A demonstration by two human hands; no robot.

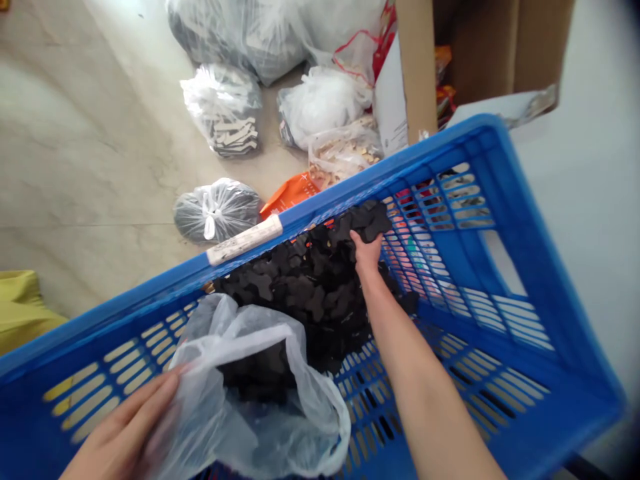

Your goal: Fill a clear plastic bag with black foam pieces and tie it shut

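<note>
The right hand [367, 257] closes its fingers on flat black foam cutouts [305, 287], heaped just nearside of them; the left hand [125, 433] pinches the thin clear plastic bag [260, 400] open, nearer still.

foam pieces [310, 287] in crate [505, 220]; bag [260, 393] before them; tied bags [217, 210] behind crate.

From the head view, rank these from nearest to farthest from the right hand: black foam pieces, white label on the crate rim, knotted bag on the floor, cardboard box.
1. black foam pieces, under the right hand
2. white label, on the rim to its left
3. knotted bag, on the floor beyond the rim
4. cardboard box, top right; close to the bag, hard to call
</note>
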